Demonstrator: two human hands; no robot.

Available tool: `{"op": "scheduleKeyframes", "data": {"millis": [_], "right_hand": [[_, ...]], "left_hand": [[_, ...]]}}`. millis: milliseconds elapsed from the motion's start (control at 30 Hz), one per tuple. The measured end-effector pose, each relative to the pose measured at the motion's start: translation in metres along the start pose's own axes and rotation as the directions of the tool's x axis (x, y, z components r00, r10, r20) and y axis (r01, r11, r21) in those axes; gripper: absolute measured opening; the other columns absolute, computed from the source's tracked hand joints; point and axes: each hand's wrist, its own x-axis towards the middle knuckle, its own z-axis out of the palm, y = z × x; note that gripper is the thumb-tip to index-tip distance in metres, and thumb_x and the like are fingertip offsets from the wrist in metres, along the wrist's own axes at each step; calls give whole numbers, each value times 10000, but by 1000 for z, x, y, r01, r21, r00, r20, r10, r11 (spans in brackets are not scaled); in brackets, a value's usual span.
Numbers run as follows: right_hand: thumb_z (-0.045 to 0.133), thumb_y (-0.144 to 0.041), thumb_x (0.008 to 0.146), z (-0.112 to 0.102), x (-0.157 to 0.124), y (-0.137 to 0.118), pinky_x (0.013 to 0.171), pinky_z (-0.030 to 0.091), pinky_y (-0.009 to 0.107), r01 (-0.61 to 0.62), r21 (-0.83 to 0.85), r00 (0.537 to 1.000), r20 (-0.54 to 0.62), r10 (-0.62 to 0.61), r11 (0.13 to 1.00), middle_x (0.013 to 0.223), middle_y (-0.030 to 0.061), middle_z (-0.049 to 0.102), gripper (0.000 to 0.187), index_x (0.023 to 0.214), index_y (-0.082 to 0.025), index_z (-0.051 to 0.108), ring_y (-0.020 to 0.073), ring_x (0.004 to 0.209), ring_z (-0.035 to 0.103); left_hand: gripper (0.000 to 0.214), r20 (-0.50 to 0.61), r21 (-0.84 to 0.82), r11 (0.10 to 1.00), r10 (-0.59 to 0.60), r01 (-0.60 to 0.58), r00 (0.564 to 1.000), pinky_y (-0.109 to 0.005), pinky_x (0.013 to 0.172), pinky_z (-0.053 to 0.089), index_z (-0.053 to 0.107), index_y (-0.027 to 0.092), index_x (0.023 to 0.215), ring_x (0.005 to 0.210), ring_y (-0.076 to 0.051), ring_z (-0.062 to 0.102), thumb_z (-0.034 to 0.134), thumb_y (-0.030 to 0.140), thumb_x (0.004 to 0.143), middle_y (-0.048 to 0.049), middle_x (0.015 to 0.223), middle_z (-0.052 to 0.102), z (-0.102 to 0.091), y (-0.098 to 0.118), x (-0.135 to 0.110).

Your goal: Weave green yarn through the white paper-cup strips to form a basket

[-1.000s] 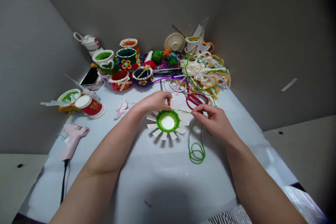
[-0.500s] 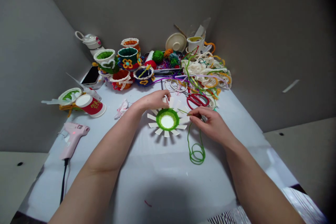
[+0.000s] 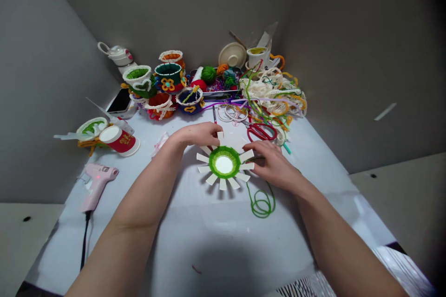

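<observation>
A paper cup [image 3: 225, 178] with its wall cut into splayed white strips sits mid-table, green yarn woven round its base. My left hand [image 3: 206, 133] is closed on a strip at the cup's far left side. At the right side, my right hand [image 3: 270, 160] has its fingers closed round the green yarn [image 3: 263, 204], close against the strips; its fingertips are partly hidden behind them. The loose yarn runs down from this hand into a small coil on the table.
Red-handled scissors [image 3: 262, 132] lie beyond my right hand, before a tangle of lace and yarn [image 3: 275, 93]. Several yarn-covered cups [image 3: 169, 79] stand at the back left. A pink glue gun [image 3: 98, 185], its light on, and a red-and-white paper cup [image 3: 119, 141] are at left.
My right hand has moved left and in against the cup's strips, bringing the yarn along. The cup has shifted slightly right and toward me, still held by my left hand.
</observation>
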Motion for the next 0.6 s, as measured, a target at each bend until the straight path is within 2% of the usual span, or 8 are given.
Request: {"op": "scheduleKeyframes", "data": {"millis": [100, 200, 300, 400, 500, 600], "right_hand": [[618, -215, 770, 7, 3, 0, 840, 393, 366, -20, 85, 1000, -3, 21, 996, 930, 55, 679, 262, 1032, -218, 633, 223, 901, 584], [584, -157, 788, 14, 6, 3, 775, 409, 322, -34, 144, 999, -15, 36, 989, 801, 27, 687, 158, 905, -217, 671, 187, 775, 598], [574, -144, 797, 16, 6, 5, 728, 411, 293, -13, 151, 1000, -12, 15, 988, 759, 24, 691, 133, 782, -213, 686, 180, 743, 599], [584, -135, 786, 15, 6, 5, 709, 405, 279, 9, 147, 1000, -29, -5, 989, 753, 20, 695, 130, 761, -211, 687, 175, 731, 598], [593, -117, 771, 16, 6, 5, 708, 395, 271, 36, 141, 999, -29, -32, 989, 742, 13, 691, 136, 753, -212, 688, 171, 737, 593], [605, -105, 756, 19, 6, 5, 702, 384, 270, 52, 134, 998, -27, -49, 990, 729, 11, 684, 136, 758, -210, 691, 169, 734, 585]], "left_hand": [[208, -3, -3, 1000, -4, 4, 1000, -245, 587, 467, 590, 183, 873, 682, -161, 633, 540, 255, 684, -23, 815, 654, 2, 0, 2], [237, -3, -14, 1000, -12, 12, 1000, -240, 578, 465, 587, 184, 902, 688, -162, 636, 542, 260, 683, -26, 846, 653, 2, -2, 2], [243, 17, -20, 1000, -16, 17, 1000, -224, 578, 455, 583, 186, 913, 697, -151, 632, 546, 266, 687, -25, 865, 648, 1, -2, 1], [279, 36, 48, 999, -3, 1, 999, -216, 582, 433, 588, 188, 955, 692, -141, 611, 560, 289, 697, -18, 845, 640, 0, 2, -1], [371, -29, 122, 987, 111, -107, 993, -219, 654, 419, 600, 185, 1031, 776, -145, 585, 603, 348, 698, -22, 916, 638, 1, 8, 1], [379, -59, 98, 971, 226, -220, 972, -217, 695, 401, 644, 176, 1014, 808, -142, 562, 624, 396, 706, -15, 914, 636, 6, 10, 7]]}}
